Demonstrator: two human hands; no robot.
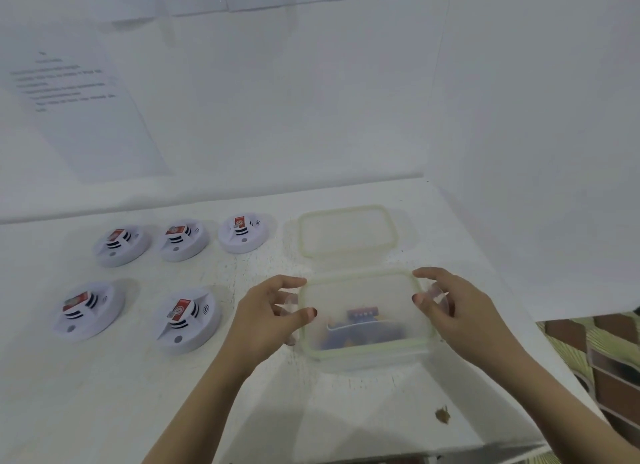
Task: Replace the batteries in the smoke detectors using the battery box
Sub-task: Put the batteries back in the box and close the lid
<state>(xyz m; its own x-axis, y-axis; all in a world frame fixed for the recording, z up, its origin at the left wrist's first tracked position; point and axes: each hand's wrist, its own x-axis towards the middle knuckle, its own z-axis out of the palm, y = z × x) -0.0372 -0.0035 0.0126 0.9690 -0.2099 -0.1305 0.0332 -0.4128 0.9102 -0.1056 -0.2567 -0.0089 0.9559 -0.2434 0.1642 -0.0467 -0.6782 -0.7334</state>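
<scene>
Five detectors (pixel 180 319) at left, one lid (pixel 346 231) far, our left hand (pixel 266 321) and right hand (pixel 457 311), fingers curled, on one box's (pixel 363 290) sides.

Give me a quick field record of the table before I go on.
detectors: five smoke detectors in two rows, left of box, red battery on each
battery box: lid on, batteries dimly visible inside
left hand: at box's left edge, grip unclear
right hand: at its right edge, grip unclear
behind box: second clear lid or container, cannot tell which
</scene>
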